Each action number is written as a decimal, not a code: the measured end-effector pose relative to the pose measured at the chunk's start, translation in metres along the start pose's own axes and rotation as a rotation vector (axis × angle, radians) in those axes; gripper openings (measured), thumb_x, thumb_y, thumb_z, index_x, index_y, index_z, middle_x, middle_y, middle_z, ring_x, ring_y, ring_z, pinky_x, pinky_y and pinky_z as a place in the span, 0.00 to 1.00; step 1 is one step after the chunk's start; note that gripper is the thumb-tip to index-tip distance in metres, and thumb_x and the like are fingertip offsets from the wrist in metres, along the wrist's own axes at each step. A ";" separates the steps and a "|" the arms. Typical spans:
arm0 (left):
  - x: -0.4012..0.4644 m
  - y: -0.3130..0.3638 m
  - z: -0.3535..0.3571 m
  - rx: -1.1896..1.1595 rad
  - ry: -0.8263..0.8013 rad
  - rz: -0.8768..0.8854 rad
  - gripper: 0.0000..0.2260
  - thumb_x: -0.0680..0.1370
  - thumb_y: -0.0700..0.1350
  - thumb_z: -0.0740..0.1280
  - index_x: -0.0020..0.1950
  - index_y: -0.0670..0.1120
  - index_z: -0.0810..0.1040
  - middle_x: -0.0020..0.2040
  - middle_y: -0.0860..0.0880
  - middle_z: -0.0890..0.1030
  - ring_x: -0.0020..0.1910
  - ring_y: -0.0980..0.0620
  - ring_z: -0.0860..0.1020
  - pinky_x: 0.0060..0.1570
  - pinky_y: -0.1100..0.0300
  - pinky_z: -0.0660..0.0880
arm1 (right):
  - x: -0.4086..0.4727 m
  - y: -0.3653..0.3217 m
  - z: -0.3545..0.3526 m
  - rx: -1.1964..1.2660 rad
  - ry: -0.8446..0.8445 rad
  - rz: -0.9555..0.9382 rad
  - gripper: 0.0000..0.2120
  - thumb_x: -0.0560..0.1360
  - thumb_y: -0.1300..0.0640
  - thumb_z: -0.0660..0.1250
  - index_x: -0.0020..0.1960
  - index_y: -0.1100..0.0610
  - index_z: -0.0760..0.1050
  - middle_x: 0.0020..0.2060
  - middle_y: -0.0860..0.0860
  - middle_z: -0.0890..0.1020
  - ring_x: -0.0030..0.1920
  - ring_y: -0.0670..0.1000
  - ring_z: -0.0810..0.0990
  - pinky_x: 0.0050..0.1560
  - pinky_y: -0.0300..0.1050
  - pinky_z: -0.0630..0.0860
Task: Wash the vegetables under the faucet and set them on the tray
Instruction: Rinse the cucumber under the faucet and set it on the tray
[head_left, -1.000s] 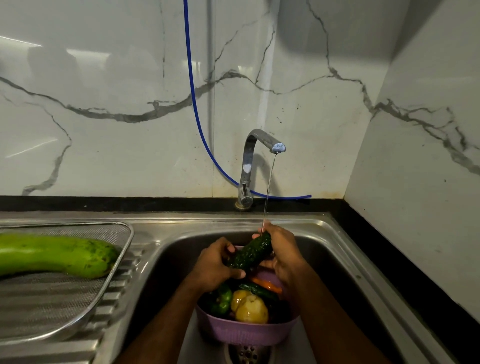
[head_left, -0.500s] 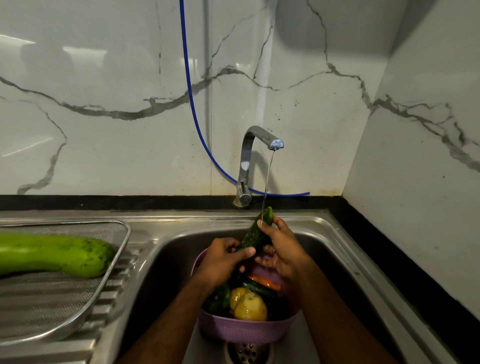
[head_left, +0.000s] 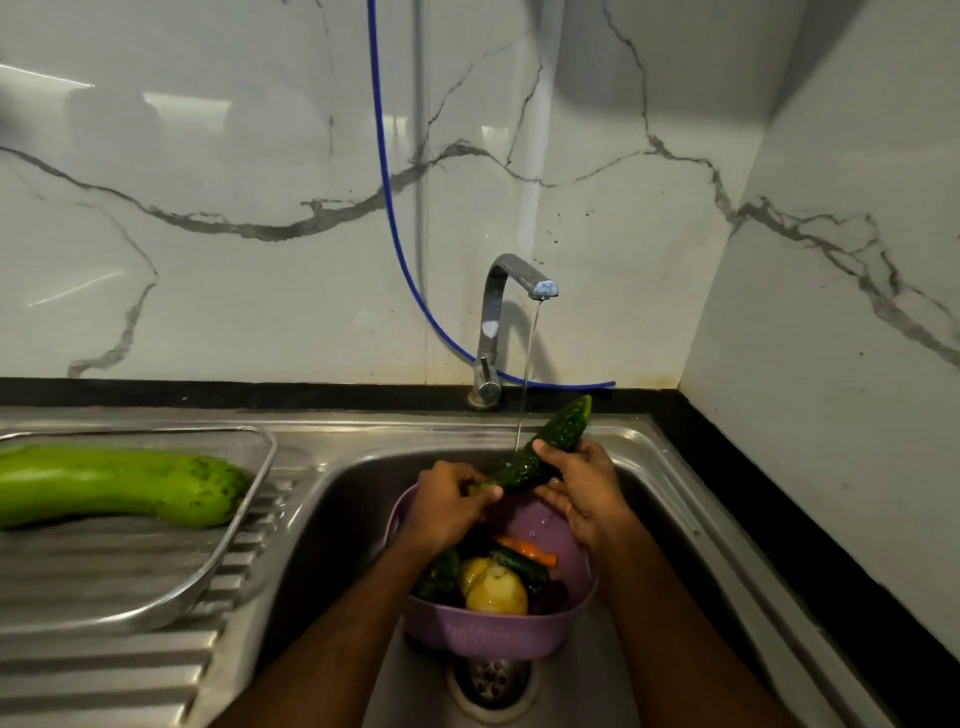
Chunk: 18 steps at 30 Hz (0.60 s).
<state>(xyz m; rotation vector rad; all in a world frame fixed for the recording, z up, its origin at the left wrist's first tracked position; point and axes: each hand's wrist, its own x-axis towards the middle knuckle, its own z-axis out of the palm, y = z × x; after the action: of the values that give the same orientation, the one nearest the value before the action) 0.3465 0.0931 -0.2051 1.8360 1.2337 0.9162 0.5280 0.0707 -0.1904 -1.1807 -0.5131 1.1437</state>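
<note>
A dark green cucumber (head_left: 556, 436) is held slanted over the sink, its far tip up and to the right. My left hand (head_left: 447, 506) grips its near end and my right hand (head_left: 584, 488) wraps its middle. A thin stream from the faucet (head_left: 511, 291) falls on it. Below my hands a purple colander (head_left: 483, 631) holds potatoes (head_left: 493, 590), a carrot (head_left: 527, 550) and dark green vegetables. A long light green gourd (head_left: 114, 486) lies on the metal mesh tray (head_left: 208, 582) at the left.
The steel sink (head_left: 670, 499) has a drain (head_left: 491, 680) just in front of the colander and a ribbed drainboard (head_left: 104, 670) under the tray. A blue hose (head_left: 387, 197) hangs down the marble wall behind the faucet. A marble side wall closes the right.
The cucumber has swung from lying low across my hands to pointing up and right under the stream. My right hand has slid along it while the left stays on the near end.
</note>
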 end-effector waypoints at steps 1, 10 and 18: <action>-0.004 -0.001 -0.003 0.091 -0.021 0.007 0.04 0.75 0.45 0.75 0.47 0.46 0.85 0.39 0.50 0.85 0.36 0.57 0.82 0.36 0.67 0.77 | -0.003 0.002 0.001 -0.069 0.013 -0.008 0.21 0.74 0.64 0.76 0.63 0.54 0.75 0.56 0.56 0.85 0.55 0.58 0.86 0.52 0.54 0.85; -0.035 0.024 -0.083 0.379 0.072 0.097 0.04 0.72 0.48 0.74 0.41 0.48 0.83 0.38 0.52 0.83 0.38 0.55 0.80 0.41 0.59 0.79 | -0.040 0.021 0.051 -0.714 -0.066 -0.169 0.18 0.66 0.54 0.82 0.52 0.48 0.80 0.46 0.49 0.87 0.47 0.50 0.86 0.46 0.56 0.86; -0.066 0.047 -0.174 0.491 0.100 0.241 0.08 0.73 0.49 0.73 0.38 0.46 0.81 0.32 0.52 0.80 0.33 0.55 0.77 0.35 0.64 0.68 | -0.070 0.027 0.085 -1.059 -0.073 -0.473 0.24 0.69 0.50 0.81 0.62 0.49 0.79 0.53 0.47 0.84 0.54 0.50 0.82 0.56 0.48 0.79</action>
<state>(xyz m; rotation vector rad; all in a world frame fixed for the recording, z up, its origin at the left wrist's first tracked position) 0.1984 0.0494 -0.0916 2.3910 1.4110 0.8949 0.4196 0.0454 -0.1689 -1.7615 -1.4735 0.4579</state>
